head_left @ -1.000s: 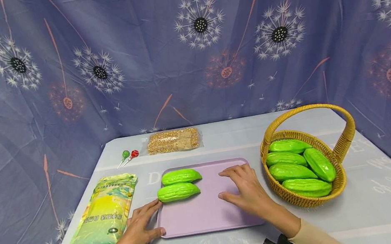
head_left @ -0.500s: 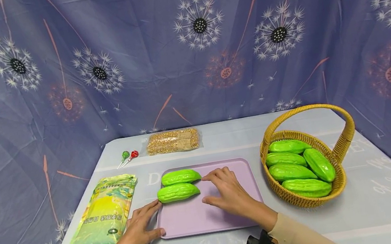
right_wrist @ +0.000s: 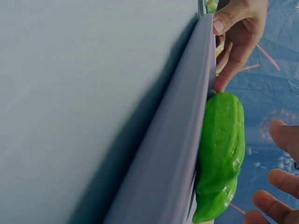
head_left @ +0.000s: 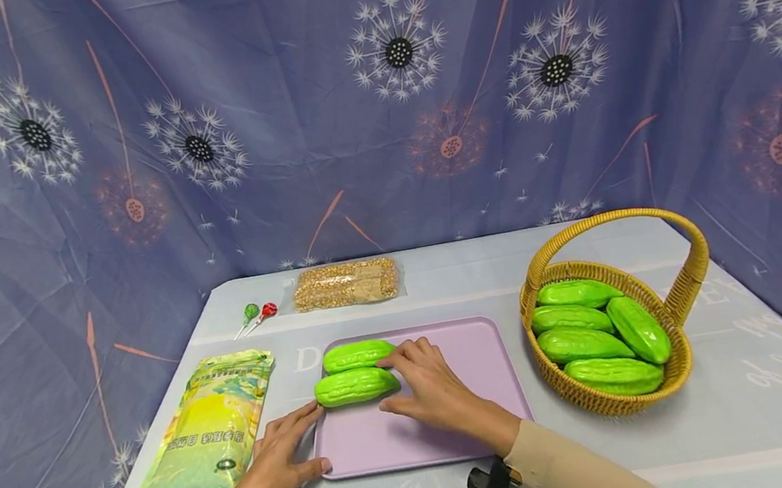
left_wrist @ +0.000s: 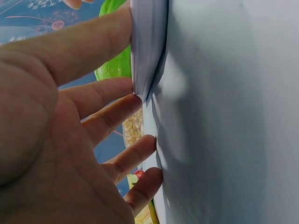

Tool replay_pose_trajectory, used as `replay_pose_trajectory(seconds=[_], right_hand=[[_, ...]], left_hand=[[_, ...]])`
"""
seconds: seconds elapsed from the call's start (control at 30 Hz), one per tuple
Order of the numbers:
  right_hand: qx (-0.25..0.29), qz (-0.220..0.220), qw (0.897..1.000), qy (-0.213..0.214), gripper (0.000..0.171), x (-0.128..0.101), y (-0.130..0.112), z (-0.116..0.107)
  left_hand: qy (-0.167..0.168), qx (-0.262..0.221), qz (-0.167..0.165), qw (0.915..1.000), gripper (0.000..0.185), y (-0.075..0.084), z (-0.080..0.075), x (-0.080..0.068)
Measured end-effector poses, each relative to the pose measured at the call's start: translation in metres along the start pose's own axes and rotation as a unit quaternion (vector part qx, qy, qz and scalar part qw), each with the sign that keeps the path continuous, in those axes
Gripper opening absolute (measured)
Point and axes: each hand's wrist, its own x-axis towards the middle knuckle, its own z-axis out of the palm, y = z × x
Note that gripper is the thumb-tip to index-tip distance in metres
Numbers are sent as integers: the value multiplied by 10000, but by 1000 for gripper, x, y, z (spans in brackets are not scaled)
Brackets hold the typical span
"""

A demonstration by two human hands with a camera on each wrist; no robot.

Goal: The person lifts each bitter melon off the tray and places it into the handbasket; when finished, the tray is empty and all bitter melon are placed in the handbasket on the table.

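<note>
Two bright green bitter melons, a near one [head_left: 352, 387] and a far one [head_left: 350, 356], lie side by side on the left of a lilac tray [head_left: 364, 446]. My left hand [head_left: 279, 459] rests at the tray's left edge, thumb at the front corner. In the left wrist view its extended fingers [left_wrist: 114, 116] touch the tray's side and the tablecloth. My right hand [head_left: 429, 383] hovers over the tray by the melons' right ends, thumb and fingers apart. From the right wrist, the near melon [right_wrist: 222, 144] shows beside the spread fingers [right_wrist: 275, 205], with a gap between.
On the right stands a woven basket [head_left: 545, 373] with a tall handle, holding several bitter melons [head_left: 591, 341]. A yellow-green bag [head_left: 209, 427] lies at left. Behind are a green lollipop [head_left: 251, 310], a red lollipop [head_left: 268, 309] and a pack of corn kernels [head_left: 325, 287].
My right hand has moved left across the tray, from near the basket side to the melons' right ends. My left hand has stayed at the tray's edge.
</note>
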Motion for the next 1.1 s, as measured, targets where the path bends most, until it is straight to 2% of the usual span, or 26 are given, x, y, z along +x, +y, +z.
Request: replay_pose_trajectory(seconds=[0.2, 0.53, 0.73, 1.1], right_hand=[[-251, -13, 9996, -109, 55, 6, -3, 6], [-380, -12, 9989, -257, 54, 14, -3, 17], [-695, 55, 9967, -420, 54, 21, -5, 24], [-765, 100, 9961, -421, 54, 25, -4, 30]], left_hand=[[21, 29, 11, 10000, 71, 0, 1, 0], [8, 2, 54, 10000, 71, 0, 0, -1], [18, 42, 84, 10000, 71, -1, 0, -1], [36, 30, 106, 9999, 71, -1, 0, -1]])
